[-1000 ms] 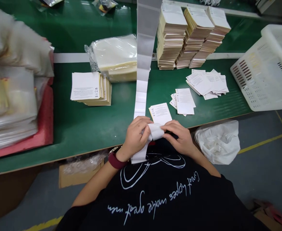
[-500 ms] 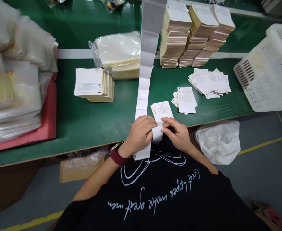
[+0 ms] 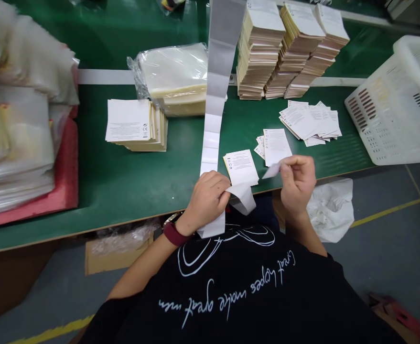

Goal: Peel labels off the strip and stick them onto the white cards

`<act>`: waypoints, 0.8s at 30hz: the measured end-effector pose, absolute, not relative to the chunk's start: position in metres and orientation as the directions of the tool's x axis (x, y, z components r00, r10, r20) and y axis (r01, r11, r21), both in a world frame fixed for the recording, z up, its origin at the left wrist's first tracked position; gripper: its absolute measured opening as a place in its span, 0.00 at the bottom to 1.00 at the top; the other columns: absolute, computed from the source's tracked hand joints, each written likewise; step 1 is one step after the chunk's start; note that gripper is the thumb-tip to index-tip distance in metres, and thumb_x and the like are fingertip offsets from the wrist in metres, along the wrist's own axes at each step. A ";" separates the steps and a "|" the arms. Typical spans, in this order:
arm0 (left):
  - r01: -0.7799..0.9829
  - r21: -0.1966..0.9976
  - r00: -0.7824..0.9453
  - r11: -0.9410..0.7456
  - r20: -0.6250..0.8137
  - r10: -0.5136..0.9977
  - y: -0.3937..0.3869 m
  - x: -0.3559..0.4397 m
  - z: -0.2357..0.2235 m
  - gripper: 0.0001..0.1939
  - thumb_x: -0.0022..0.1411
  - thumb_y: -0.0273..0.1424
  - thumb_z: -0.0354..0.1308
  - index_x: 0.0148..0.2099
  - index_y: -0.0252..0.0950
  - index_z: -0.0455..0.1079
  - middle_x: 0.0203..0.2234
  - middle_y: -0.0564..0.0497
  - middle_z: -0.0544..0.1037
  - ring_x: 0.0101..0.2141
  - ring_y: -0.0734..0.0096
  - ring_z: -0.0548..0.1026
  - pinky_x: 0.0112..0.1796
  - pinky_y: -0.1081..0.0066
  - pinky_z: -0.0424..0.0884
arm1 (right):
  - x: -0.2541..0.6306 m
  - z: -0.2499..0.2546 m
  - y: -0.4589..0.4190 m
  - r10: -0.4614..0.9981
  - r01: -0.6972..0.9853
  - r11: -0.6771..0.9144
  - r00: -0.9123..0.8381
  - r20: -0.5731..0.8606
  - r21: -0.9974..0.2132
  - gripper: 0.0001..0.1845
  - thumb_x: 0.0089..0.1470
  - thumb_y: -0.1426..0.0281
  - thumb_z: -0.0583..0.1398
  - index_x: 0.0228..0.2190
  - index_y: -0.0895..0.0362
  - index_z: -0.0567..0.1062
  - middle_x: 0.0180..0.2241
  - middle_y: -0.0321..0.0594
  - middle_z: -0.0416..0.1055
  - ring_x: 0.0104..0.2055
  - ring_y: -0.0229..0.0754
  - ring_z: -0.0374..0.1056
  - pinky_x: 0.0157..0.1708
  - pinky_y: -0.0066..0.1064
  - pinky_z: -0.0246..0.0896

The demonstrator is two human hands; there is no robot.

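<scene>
A long white label strip (image 3: 215,95) hangs down over the green table to its front edge. My left hand (image 3: 206,198) is closed on the strip's lower end, where a loose flap of backing curls out. My right hand (image 3: 297,179) is lifted to the right and pinches a small white label (image 3: 272,170) peeled off the strip. Between my hands a small booklet (image 3: 241,167) with printed text lies on the table.
Stacks of booklets (image 3: 288,48) stand at the back, loose leaflets (image 3: 310,122) and a small pile (image 3: 276,145) to the right, another pile (image 3: 134,125) to the left. A wrapped pack (image 3: 174,79), a white basket (image 3: 396,110), bagged goods on a red tray (image 3: 66,181), a white bag (image 3: 331,208) below.
My right hand has pulled away from the strip to the right and up, taking a peeled label with it. My left hand still grips the strip.
</scene>
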State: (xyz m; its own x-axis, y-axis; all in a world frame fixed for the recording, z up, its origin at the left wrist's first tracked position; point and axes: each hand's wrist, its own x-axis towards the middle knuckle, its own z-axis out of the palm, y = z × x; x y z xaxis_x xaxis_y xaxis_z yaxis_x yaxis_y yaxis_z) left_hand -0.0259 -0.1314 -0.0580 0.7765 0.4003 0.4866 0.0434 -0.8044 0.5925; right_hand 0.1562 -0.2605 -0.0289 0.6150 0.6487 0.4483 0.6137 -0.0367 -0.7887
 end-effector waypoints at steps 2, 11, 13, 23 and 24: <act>0.051 0.593 0.775 -0.803 0.484 0.407 -0.131 -0.025 -0.059 0.08 0.61 0.21 0.52 0.34 0.36 0.69 0.33 0.49 0.78 0.36 0.65 0.72 0.37 0.63 0.67 | 0.161 -0.032 -0.252 0.623 0.595 -0.083 0.657 0.424 -0.800 0.01 0.59 0.68 0.58 0.35 0.52 0.70 0.34 0.35 0.69 0.38 0.40 0.67 0.41 0.36 0.64; 0.041 0.565 0.794 -0.824 0.483 0.370 -0.132 -0.027 -0.057 0.07 0.59 0.21 0.53 0.33 0.35 0.70 0.36 0.46 0.78 0.39 0.62 0.72 0.39 0.61 0.69 | 0.148 -0.046 -0.235 0.745 0.497 -0.161 0.628 0.225 -0.853 0.03 0.55 0.71 0.59 0.33 0.54 0.73 0.31 0.34 0.73 0.31 0.37 0.67 0.34 0.32 0.64; 0.041 0.551 0.805 -0.833 0.476 0.354 -0.132 -0.028 -0.056 0.07 0.59 0.21 0.53 0.33 0.34 0.70 0.36 0.46 0.78 0.39 0.62 0.71 0.38 0.60 0.70 | 0.149 -0.046 -0.236 0.762 0.500 -0.154 0.609 0.220 -0.852 0.03 0.55 0.71 0.59 0.34 0.54 0.73 0.31 0.35 0.73 0.31 0.37 0.67 0.34 0.32 0.64; 0.012 0.452 0.866 -0.892 0.441 0.235 -0.133 -0.029 -0.054 0.08 0.56 0.19 0.53 0.36 0.33 0.70 0.45 0.43 0.78 0.48 0.54 0.74 0.45 0.54 0.72 | 0.144 -0.049 -0.234 0.787 0.618 -0.216 0.568 0.240 -0.756 0.03 0.54 0.71 0.59 0.32 0.54 0.74 0.27 0.34 0.72 0.30 0.39 0.66 0.37 0.35 0.62; 0.011 0.447 0.867 -0.895 0.441 0.231 -0.133 -0.029 -0.054 0.08 0.56 0.18 0.53 0.36 0.33 0.70 0.44 0.42 0.78 0.48 0.54 0.74 0.45 0.55 0.72 | 0.144 -0.049 -0.234 0.791 0.628 -0.219 0.563 0.241 -0.747 0.03 0.54 0.71 0.59 0.32 0.54 0.74 0.26 0.34 0.71 0.30 0.39 0.66 0.38 0.36 0.62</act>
